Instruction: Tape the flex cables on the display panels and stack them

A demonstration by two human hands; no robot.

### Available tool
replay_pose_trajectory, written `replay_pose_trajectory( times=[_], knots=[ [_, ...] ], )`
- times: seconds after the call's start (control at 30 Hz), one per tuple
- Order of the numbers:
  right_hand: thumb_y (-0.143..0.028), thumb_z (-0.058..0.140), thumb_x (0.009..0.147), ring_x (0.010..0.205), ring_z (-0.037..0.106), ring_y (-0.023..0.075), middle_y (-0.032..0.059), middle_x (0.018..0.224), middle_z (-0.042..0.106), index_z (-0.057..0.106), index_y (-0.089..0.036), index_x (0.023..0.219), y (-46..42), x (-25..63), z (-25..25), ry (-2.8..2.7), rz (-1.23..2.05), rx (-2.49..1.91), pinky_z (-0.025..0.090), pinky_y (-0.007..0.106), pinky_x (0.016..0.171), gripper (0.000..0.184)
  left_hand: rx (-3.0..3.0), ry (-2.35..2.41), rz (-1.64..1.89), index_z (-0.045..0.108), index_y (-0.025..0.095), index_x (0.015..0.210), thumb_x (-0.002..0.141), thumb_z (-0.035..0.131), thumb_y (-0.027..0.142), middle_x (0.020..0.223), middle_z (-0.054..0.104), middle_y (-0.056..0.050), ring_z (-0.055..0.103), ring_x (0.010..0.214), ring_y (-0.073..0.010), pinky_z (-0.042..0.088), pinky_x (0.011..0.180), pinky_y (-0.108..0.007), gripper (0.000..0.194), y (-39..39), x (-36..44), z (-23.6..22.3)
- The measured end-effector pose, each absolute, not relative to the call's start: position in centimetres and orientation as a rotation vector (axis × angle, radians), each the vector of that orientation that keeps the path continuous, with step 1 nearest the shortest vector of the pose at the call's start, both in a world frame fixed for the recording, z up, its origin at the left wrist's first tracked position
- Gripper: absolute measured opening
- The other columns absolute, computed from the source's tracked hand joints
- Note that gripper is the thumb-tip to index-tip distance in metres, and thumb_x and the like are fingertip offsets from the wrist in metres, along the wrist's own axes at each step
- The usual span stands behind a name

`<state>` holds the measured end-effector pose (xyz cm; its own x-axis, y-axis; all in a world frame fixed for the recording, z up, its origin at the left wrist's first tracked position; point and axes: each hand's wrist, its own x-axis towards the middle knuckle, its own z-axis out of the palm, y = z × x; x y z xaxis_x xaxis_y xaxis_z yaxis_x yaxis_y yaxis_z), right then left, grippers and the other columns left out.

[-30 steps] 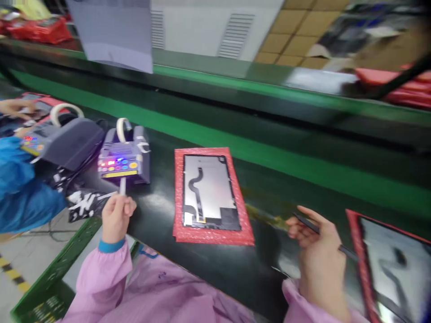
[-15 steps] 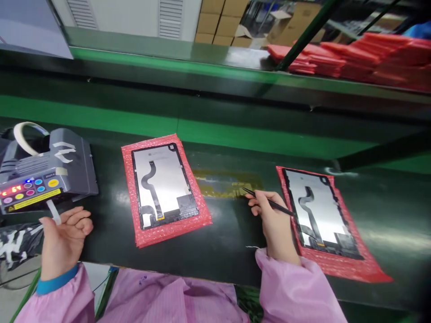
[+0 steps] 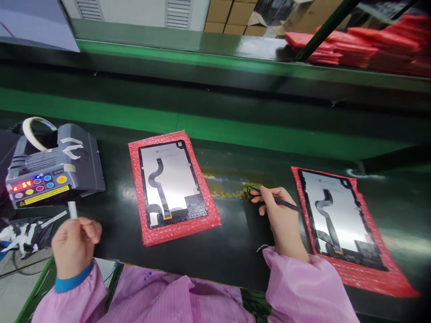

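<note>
Between thumb and fingers, my left hand pinches a short strip of white tape, just in front of the grey tape dispenser. My right hand is closed around black tweezers, their tips over yellowish tape stuck to the bench. Left of the tweezers a tablet screen, back side up with a curved black ribbon cable, lies on red bubble wrap. A second tablet screen lies on red bubble wrap to the right of my right hand.
Used white tape strips cling to a black bag at the left. A raised shelf runs along the back, with red bubble-wrap bags stacked at its right. Cardboard boxes stand behind. A green post slants upward at the right.
My left hand has closed on the tape strip, which is now away from the dispenser's outlet. My right hand still holds the tweezers near the yellowish tape. The view has shifted slightly.
</note>
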<state>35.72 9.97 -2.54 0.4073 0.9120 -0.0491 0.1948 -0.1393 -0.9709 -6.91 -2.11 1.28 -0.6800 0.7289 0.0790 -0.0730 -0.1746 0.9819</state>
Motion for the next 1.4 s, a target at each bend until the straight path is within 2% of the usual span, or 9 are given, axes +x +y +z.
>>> replay_pose_trajectory(
  times=[0.1,0.2,0.27,0.43,0.57,0.63,0.87,1.27,1.4],
  knots=[
    [-0.068,0.088,0.063,0.045,0.059,0.0098,0.0038,0.068,0.074,0.056,-0.020,0.068,9.4,35.0,-1.9,-0.919,0.848,-1.496,0.036,0.017,0.035,0.058,0.999,1.514,1.743,0.066,0.017,0.071,0.085,0.078,0.056,0.049,0.062,0.001,0.059,0.044,-0.0149,0.051,0.048,-0.028,0.044,-2.5,-5.2,0.7],
    [-0.060,0.089,0.068,0.045,0.060,0.0097,0.0029,0.066,0.073,0.055,-0.021,0.069,7.8,32.9,-0.7,-0.885,0.899,-1.383,0.036,0.016,0.035,0.052,1.382,1.546,1.521,0.069,0.019,0.095,0.101,0.062,0.042,0.072,0.075,-0.003,0.073,0.069,-0.0192,0.060,0.069,-0.032,0.026,-2.5,-3.8,0.8],
    [-0.054,0.087,0.075,0.041,0.057,0.0090,0.0026,0.065,0.073,0.055,-0.021,0.069,6.3,30.7,0.2,-0.908,0.978,-1.327,0.036,0.016,0.033,0.047,1.687,1.551,1.339,0.069,0.022,0.110,0.102,0.059,0.030,0.091,0.079,-0.005,0.076,0.085,-0.0213,0.061,0.081,-0.036,0.015,-2.2,-3.2,1.1],
    [-0.046,0.079,0.088,0.046,0.066,0.0137,0.0037,0.068,0.074,0.058,-0.021,0.070,2.8,24.7,1.1,-1.097,1.257,-1.193,0.039,0.016,0.030,0.037,2.061,1.498,1.010,0.062,0.021,0.122,0.097,0.061,0.020,0.112,0.076,-0.010,0.072,0.107,-0.0257,0.056,0.100,-0.047,0.025,-1.6,-1.8,1.6],
    [-0.044,0.074,0.093,0.046,0.067,0.0147,0.0052,0.070,0.076,0.061,-0.020,0.074,2.1,22.1,0.6,-1.238,1.342,-1.153,0.043,0.018,0.031,0.033,2.165,1.462,0.979,0.051,0.022,0.135,0.099,0.059,0.021,0.122,0.075,-0.010,0.062,0.133,-0.0289,0.038,0.121,-0.060,0.037,-1.8,-1.3,0.5],
    [-0.043,0.073,0.093,0.044,0.065,0.0139,0.0050,0.071,0.076,0.061,-0.020,0.075,2.2,21.6,0.2,-1.248,1.357,-1.170,0.045,0.019,0.033,0.032,2.187,1.415,0.982,0.046,0.023,0.140,0.100,0.057,0.019,0.126,0.075,-0.010,0.056,0.141,-0.0278,0.033,0.125,-0.060,0.041,-2.0,-1.2,-0.1],
    [-0.040,0.071,0.096,0.039,0.061,0.0106,0.0034,0.071,0.077,0.061,-0.020,0.075,1.9,21.1,-0.2,-1.274,1.330,-1.220,0.045,0.020,0.036,0.031,2.203,1.385,0.974,0.050,0.021,0.131,0.103,0.054,0.018,0.126,0.076,-0.009,0.064,0.134,-0.0236,0.034,0.124,-0.053,0.028,-1.6,-0.7,-0.7],
    [-0.044,0.078,0.090,0.049,0.067,0.0137,0.0039,0.071,0.075,0.053,-0.021,0.073,1.9,21.8,0.9,-1.037,1.256,-1.329,0.041,0.017,0.033,0.038,2.519,1.343,0.777,0.054,0.023,0.134,0.106,0.052,0.021,0.133,0.075,-0.002,0.063,0.127,-0.0245,0.025,0.122,-0.051,0.028,-0.3,-1.3,-0.2],
    [-0.042,0.076,0.092,0.049,0.067,0.0139,0.0049,0.073,0.076,0.056,-0.020,0.074,1.5,21.8,0.5,-1.078,1.275,-1.314,0.043,0.018,0.034,0.035,2.574,1.271,0.724,0.059,0.022,0.130,0.107,0.051,0.025,0.132,0.075,-0.002,0.060,0.135,-0.0234,0.028,0.126,-0.051,0.025,0.4,-1.9,-0.1]
  ],
)
